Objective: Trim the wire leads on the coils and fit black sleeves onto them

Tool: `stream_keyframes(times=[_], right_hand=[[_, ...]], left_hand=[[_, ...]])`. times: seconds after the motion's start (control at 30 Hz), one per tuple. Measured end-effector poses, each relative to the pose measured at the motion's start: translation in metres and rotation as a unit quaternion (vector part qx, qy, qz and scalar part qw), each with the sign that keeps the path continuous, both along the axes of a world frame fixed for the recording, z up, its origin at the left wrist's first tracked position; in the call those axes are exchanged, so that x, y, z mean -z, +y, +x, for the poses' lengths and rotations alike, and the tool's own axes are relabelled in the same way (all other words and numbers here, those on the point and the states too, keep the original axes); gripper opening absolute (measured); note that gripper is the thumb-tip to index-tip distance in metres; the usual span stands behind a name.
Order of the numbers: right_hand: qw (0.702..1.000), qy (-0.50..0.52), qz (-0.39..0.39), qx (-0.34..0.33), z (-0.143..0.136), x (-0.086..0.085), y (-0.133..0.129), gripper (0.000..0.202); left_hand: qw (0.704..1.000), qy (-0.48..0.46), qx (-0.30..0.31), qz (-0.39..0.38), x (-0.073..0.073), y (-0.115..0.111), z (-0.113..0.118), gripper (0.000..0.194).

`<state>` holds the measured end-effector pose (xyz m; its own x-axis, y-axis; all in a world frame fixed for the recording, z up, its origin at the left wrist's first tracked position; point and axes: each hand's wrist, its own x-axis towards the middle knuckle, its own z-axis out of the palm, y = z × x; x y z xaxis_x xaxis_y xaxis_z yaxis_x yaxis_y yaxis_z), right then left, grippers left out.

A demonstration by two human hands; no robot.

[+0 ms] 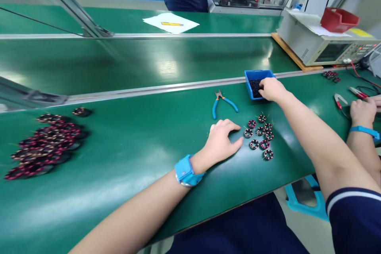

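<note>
My left hand [222, 141] rests on the green table [133, 139], thumb and fingers apart, holding nothing. Just right of it lie several small wound rings [260, 131] in black, red and copper, with thin wire ends. My right hand [269, 88] reaches into a blue bin [258, 74] of small black parts [255, 86]; its fingertips are bent into the parts, and what they hold, if anything, is hidden. Blue-handled cutters [219, 96] lie open between the bin and my left hand. At the far left sits a large blurred pile of similar rings [49, 143].
Metal rails [166, 88] cross behind the work area. A bench instrument [330, 47] carrying a red bin [339, 20] stands at the back right. Another person's hand [363, 111] is at the right edge near red-handled tools [358, 93]. Paper with a pen [172, 24] lies beyond.
</note>
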<state>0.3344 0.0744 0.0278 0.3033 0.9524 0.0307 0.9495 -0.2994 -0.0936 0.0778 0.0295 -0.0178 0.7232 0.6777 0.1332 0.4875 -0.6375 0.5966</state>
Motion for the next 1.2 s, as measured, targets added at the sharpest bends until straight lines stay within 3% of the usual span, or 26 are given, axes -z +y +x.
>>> stream_keyframes(times=[0.2,0.37,0.57,0.67,0.77,0.83,0.93,1.07,1.2], right_hand=[[0.999,-0.018,-0.041,0.03,-0.008,0.002,0.014,0.03],[0.999,-0.01,-0.017,0.039,-0.003,0.003,0.008,0.025],[0.999,0.001,0.029,0.038,0.004,0.01,0.005,0.015],[0.997,-0.002,0.055,0.046,0.004,0.003,0.0,0.012],[0.992,0.038,0.118,0.035,-0.012,-0.011,-0.024,0.012],[0.969,0.165,0.185,-0.017,-0.038,-0.018,-0.052,0.012],[0.917,0.329,0.147,-0.175,-0.09,-0.017,-0.097,0.011],[0.892,0.267,0.084,-0.354,-0.143,-0.001,-0.127,0.035],[0.896,0.191,0.048,-0.398,-0.156,0.015,-0.124,0.03]], left_hand=[[0.999,-0.018,-0.024,-0.031,0.001,0.005,0.023,0.033],[0.999,-0.036,-0.034,-0.022,0.006,0.002,0.027,0.02],[0.998,-0.054,-0.037,-0.017,0.009,0.001,0.034,0.028],[0.989,-0.126,-0.046,-0.064,0.009,0.003,0.034,0.015],[0.974,-0.187,-0.035,-0.124,0.005,0.001,0.014,0.016],[0.953,-0.229,-0.019,-0.196,0.0,-0.004,-0.01,0.021],[0.915,-0.274,-0.005,-0.297,-0.006,-0.015,-0.052,0.026],[0.901,-0.271,-0.017,-0.337,-0.008,-0.026,-0.088,0.023],[0.905,-0.266,-0.023,-0.331,-0.006,-0.029,-0.096,0.02]])
